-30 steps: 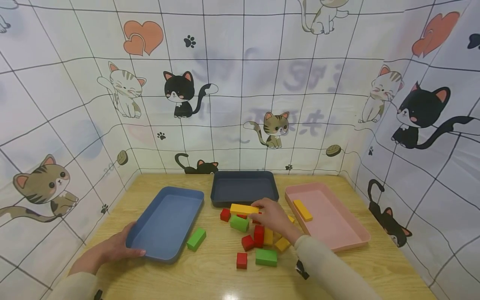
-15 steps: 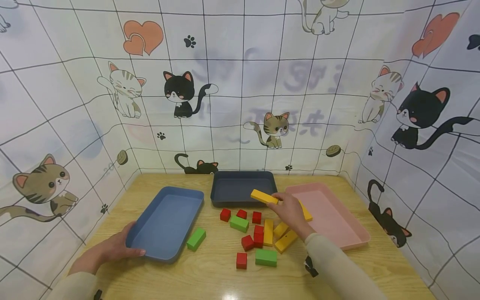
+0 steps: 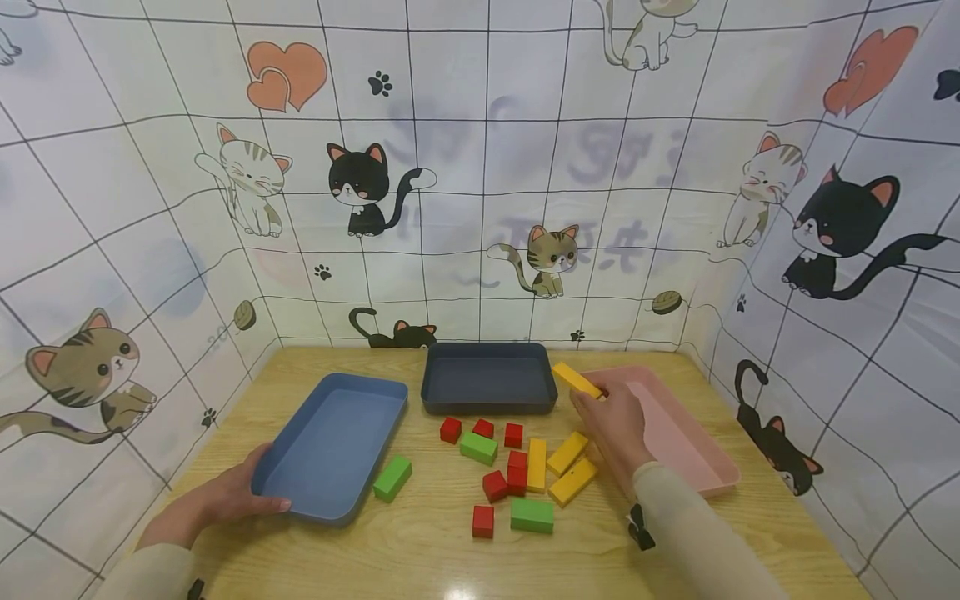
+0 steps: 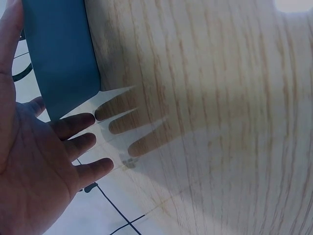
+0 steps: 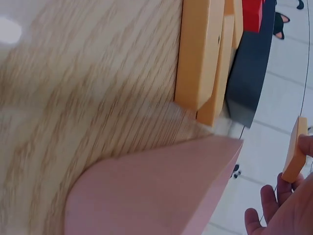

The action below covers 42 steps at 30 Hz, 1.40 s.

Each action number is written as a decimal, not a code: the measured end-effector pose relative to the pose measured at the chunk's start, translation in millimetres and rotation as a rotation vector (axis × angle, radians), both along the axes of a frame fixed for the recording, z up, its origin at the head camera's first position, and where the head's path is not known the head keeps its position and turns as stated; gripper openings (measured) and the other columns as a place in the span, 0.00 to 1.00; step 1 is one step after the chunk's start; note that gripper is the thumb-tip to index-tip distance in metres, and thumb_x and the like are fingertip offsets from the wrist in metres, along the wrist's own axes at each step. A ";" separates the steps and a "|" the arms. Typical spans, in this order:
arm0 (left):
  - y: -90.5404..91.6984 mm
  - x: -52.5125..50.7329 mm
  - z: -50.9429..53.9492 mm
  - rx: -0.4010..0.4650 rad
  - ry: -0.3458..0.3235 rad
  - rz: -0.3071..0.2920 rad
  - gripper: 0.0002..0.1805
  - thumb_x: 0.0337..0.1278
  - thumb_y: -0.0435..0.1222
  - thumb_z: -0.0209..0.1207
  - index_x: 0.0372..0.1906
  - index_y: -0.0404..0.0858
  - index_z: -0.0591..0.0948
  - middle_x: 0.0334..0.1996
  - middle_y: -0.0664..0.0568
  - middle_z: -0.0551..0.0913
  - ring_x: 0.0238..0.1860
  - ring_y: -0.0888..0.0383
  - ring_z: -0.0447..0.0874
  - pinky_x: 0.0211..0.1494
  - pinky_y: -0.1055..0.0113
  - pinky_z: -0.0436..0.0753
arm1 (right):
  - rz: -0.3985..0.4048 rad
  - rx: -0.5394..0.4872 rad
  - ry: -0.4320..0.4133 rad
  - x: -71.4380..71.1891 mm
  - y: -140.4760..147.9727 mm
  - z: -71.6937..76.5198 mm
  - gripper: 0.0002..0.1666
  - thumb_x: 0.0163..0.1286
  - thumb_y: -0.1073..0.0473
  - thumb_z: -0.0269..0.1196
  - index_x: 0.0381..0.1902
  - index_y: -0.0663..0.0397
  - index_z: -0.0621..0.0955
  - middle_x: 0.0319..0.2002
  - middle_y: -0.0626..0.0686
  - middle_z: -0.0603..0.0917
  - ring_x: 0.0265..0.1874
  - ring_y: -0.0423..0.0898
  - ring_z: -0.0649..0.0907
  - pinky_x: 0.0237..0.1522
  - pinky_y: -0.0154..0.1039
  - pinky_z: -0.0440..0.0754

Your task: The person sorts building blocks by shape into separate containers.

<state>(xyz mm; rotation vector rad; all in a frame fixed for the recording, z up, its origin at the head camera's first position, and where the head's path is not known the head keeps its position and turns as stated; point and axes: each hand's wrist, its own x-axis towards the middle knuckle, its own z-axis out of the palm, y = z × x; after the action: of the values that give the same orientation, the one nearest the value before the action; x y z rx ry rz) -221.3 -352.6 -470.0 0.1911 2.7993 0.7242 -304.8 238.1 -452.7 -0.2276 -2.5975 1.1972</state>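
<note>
My right hand pinches one end of a yellow block over the near-left part of the pink tray. In the right wrist view, thumb and fingertips grip that block, while the other fingers are spread. My left hand rests against the near-left corner of the blue tray. The left wrist view has its fingers largely straight beside the tray wall. Below the right hand lie several yellow blocks, among them an upright-lying one and a slanted one.
A dark navy tray stands at the back. Several red cubes, one of them the nearest cube, lie mid-table. Green blocks include one by the blue tray and one at the front. Cat-print cloth walls the table.
My right hand has lifted the yellow block from among the red and green blocks and carried it rightward to the pink tray. My left hand stays at the blue tray.
</note>
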 end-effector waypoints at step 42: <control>1.3 1.5 2.4 0.004 -0.019 0.014 0.63 0.50 0.56 0.71 0.73 0.22 0.46 0.67 0.14 0.52 0.66 0.19 0.55 0.64 0.30 0.61 | -0.234 0.045 -0.260 7.2 53.1 -26.8 0.38 0.69 0.40 0.59 0.61 0.68 0.74 0.59 0.68 0.76 0.58 0.67 0.72 0.58 0.70 0.57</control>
<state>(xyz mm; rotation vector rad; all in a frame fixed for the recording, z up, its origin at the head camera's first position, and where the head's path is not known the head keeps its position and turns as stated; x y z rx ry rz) -219.8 -351.3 -467.6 0.1642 2.7842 0.7312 -297.6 291.2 -479.5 -0.6994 -2.7143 1.0873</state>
